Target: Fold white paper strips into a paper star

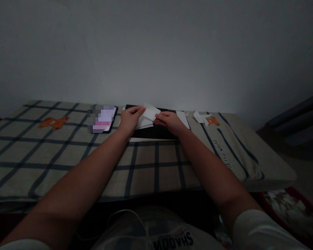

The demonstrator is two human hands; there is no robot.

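Head view, left hand: the left hand [129, 119] is closed in a pinch on the left side of the small white folded paper sheet [148, 116], thumb on top, fingers curled under.
Head view, right hand: the right hand [169, 122] is closed on the right edge of the same paper, fingertips pressing at the fold.
Paper position: the white paper is lifted a little above the flat black board [156, 132], between both hands, near the far edge of the table.
Surface: the table is covered by a beige cloth with dark blue check lines [67, 152] and orange animal pictures.
Doing the fold well: I judge that the edges should be lined up first, then the crease pressed flat against the black board, because it is harder than the cloth.
Nearby things: a dark phone [103, 119] lies just left of the left hand; small white paper pieces [200, 117] lie to the right.
Edges and room: the wall is close behind the board; much open cloth is on the near side.
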